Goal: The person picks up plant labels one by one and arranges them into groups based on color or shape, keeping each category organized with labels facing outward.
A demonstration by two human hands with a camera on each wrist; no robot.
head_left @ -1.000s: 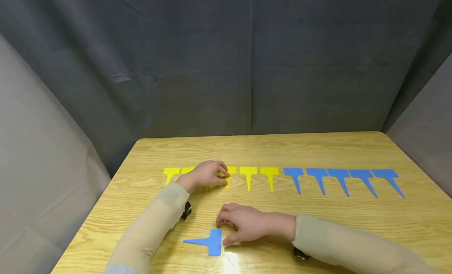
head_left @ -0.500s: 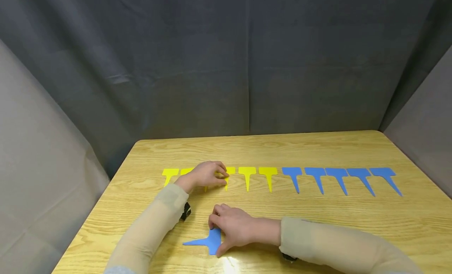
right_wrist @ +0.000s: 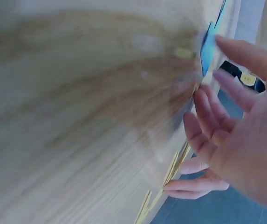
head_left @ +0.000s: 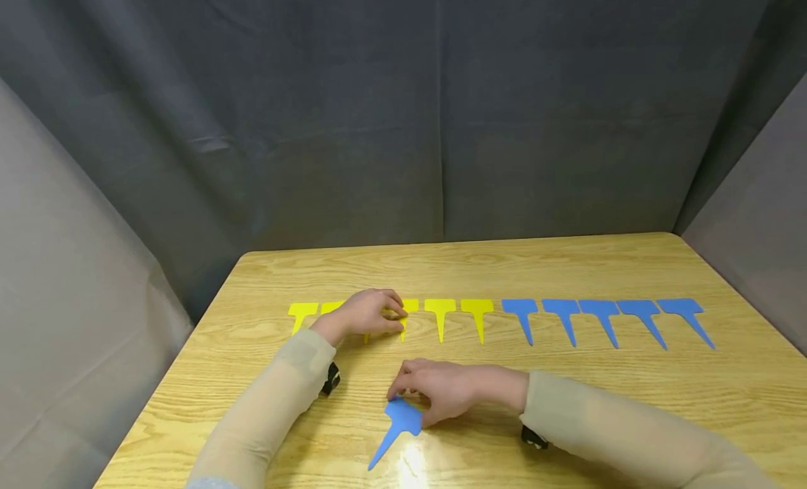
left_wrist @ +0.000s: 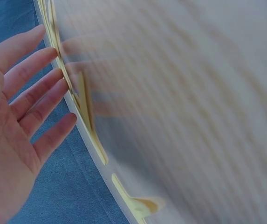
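Note:
In the head view my right hand [head_left: 441, 389] holds a blue T-shaped plant label [head_left: 403, 417] by the two ends of its wide head, between thumb and fingers. Its pointed stem slants toward the front left. My left hand [head_left: 368, 312] lies low over a row of yellow plant labels [head_left: 440, 305], hiding parts of some of them. The left wrist view shows the left hand's fingers [left_wrist: 37, 95] extended and relaxed, tips right at the tabletop. The held label's blue head [right_wrist: 208, 51] appears by the right thumb in the right wrist view.
Blue plant labels [head_left: 520, 306] continue the row rightward, heads at the back and stems toward the front. They lie on a wood-grain table [head_left: 567, 419]. A dark curtain [head_left: 347, 125] hangs behind, with pale fabric [head_left: 76, 300] at the sides.
My right hand reached the blue plant label, took it by its head and turned it, so the stem swung from pointing left to pointing front left. My left hand stayed in place.

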